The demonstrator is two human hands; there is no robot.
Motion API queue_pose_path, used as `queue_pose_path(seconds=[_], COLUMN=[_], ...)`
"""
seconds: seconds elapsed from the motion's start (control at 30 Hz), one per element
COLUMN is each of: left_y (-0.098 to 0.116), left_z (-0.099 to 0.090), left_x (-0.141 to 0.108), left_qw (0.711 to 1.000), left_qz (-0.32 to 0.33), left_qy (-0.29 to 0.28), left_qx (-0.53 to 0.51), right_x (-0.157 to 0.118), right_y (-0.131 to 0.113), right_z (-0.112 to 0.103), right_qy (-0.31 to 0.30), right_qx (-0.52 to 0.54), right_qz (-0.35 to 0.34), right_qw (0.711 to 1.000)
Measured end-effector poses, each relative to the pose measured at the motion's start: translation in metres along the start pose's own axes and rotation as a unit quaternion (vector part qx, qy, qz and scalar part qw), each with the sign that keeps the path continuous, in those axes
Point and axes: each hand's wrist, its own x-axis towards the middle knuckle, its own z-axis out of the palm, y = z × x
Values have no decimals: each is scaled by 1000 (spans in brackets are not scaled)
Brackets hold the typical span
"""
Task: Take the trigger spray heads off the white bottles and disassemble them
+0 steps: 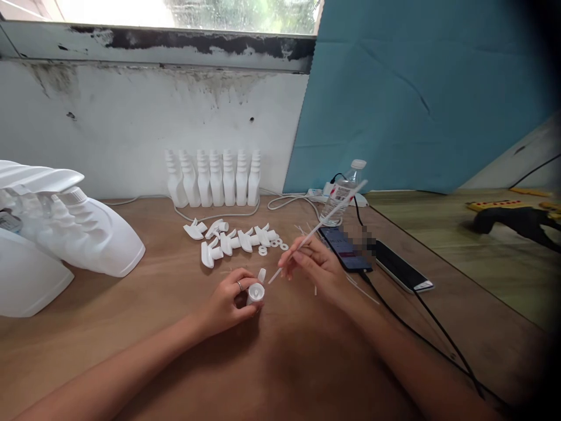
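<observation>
My left hand [232, 297] grips a white trigger spray head [256, 293], its round collar turned up towards me so the inside shows. Between the fingers of my right hand [313, 266] is a thin, whitish plastic tube [326, 219], slanting up to the right. The tube's lower end is close to the collar but apart from it. Just beyond both hands, several more white trigger spray heads [228, 242] lie on the table in a loose cluster. Small white ring washers [262, 251] lie at the cluster's right side.
White bottles [216, 181] stand in a row against the wall. Larger white containers [105, 240] are at the left. A clear water bottle [335, 202], a phone [346, 250] and a black-and-white device [401, 266] with cables sit at the right, with loose thin tubes [363, 289] nearby.
</observation>
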Motion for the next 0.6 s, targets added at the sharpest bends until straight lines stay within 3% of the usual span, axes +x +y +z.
queue_pose_path(seconds=[0.13,0.33,0.5,0.6], left_y=[-1,-2,-1,1], left_z=[0,0,0,0], left_x=[0,0,1,2], left_qw=[1000,1000,1000,1000], left_qz=[6,12,4,4], left_qy=[1,1,-3,-8], left_qx=[-2,-8,-10,-17], right_x=[-6,-8,-10,-10], right_y=[6,13,13,24], right_z=[20,21,23,27], right_qy=[-35,-67,-70,-92], right_qx=[1,-29,-118,-201], right_qz=[-21,-38,-39,-79], right_qw=[999,997,990,972])
